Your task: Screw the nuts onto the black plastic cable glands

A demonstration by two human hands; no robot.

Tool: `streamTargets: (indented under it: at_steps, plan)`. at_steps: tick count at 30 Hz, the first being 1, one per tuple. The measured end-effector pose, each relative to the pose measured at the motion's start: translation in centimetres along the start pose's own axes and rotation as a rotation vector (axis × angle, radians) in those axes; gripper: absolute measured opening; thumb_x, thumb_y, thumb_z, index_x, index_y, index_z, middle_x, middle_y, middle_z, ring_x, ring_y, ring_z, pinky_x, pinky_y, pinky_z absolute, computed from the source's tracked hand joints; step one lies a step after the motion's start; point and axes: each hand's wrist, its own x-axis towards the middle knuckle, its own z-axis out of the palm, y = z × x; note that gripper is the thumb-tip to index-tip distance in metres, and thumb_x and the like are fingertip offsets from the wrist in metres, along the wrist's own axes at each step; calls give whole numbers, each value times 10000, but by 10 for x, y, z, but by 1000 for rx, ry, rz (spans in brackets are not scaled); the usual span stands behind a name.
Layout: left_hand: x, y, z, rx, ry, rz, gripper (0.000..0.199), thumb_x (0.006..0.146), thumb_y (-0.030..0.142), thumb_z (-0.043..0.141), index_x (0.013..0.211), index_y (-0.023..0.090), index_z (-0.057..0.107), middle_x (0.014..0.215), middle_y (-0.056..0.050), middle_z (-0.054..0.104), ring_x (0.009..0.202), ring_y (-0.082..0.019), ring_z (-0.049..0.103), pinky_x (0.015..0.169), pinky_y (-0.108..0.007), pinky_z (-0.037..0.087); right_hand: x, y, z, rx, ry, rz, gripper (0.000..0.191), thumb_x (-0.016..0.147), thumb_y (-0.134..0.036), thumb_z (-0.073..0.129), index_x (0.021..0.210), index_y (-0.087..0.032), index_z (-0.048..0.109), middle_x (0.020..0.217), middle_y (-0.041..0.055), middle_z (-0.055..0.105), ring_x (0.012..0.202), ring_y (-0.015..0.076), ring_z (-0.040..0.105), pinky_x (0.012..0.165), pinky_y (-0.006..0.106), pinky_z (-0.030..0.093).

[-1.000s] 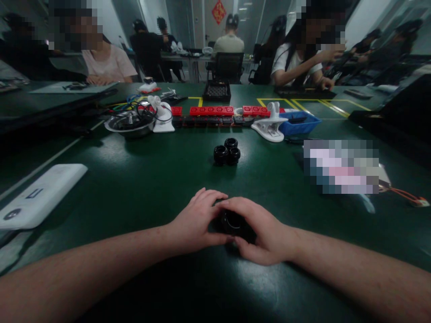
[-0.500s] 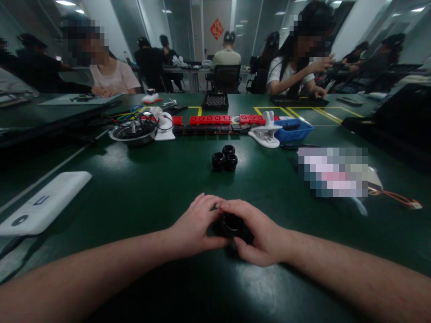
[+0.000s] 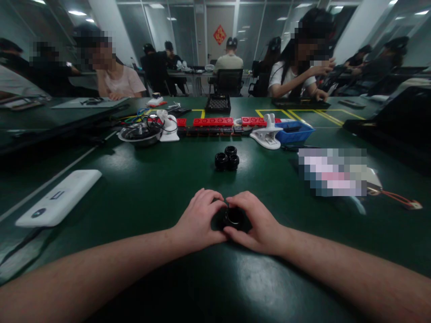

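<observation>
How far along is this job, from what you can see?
Three black ring-shaped pieces already sit grouped on the green table, which may be the finished part. In hand is a similar black piece, between the left hand and right hand. It is still apart from the group; whether anything else is left, I cannot tell.

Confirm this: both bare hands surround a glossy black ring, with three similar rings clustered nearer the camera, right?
No, the head view shows the three glossy black rings clustered farther from the camera. The bare left hand and right hand do surround another ring.
</observation>
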Motion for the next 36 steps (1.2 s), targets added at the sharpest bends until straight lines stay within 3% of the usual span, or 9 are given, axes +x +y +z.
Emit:
streamTargets:
  at_steps: [3,10,14,17,20,24,28,31,36]
  plan:
    - [1,0,0,-54,-6,12,399,615,296,663,966,165,527,1001,-63,491,959,-229,453,858,-387,396,-1,-1,-1,71,-25,-46,529,697,-142,469,1202,-154,312,1074,115,469,977,218,477,818,381,440]
    - [3,-5,0,-105,-75,12,416,634,383,668,967,171,539,1017,-73,490,970,-242,442,859,-397,389,-1,3,0,-65,-42,66,597,706,-366,596,1196,-158,325,1056,127,485,949,257,486,792,432,439]
    - [2,-6,1,-68,-87,11,389,642,332,657,978,174,541,1065,-78,469,1020,-255,421,919,-440,339,0,3,0,-17,-16,46,473,726,-244,562,1145,-165,358,960,94,520,844,213,513,726,374,468]
    - [1,-6,0,-52,-68,7,388,648,346,654,982,186,538,1083,-74,463,1045,-260,409,966,-495,267,-1,1,-2,56,-14,-47,531,683,-146,481,1189,-161,320,1044,107,482,952,221,490,799,383,451]
    - [2,-7,0,-59,-60,13,416,657,436,642,983,197,543,1076,-70,469,1041,-262,415,981,-528,225,-1,0,-3,25,-25,-60,589,676,-211,509,1221,-149,293,1132,131,426,1041,251,442,850,411,422]
    - [2,-7,0,-33,-90,-2,430,664,447,636,995,188,547,1090,-82,470,1057,-268,410,992,-531,206,-1,2,-2,-99,14,11,632,699,-409,601,1199,-147,317,1065,135,468,954,256,480,792,423,443]
    - [1,-5,0,-5,-73,-9,424,653,388,653,1007,184,540,1123,-92,450,1087,-270,389,999,-521,211,0,2,-1,-47,-40,20,460,754,-269,541,1161,-160,356,980,102,525,885,218,514,751,382,466]
    - [1,-4,-1,-15,-66,-22,476,654,408,655,1055,194,515,1124,-88,448,1093,-267,389,1003,-525,202,0,1,-2,51,-66,-63,525,714,-158,457,1217,-143,307,1081,120,495,1011,223,477,847,397,430]
    - [0,-5,0,-8,-90,-18,425,666,434,640,1008,202,540,1141,-83,448,1118,-271,380,1011,-543,165,0,1,-3,-67,-38,-1,607,727,-351,541,1239,-153,282,1120,134,463,1022,256,464,844,436,413]
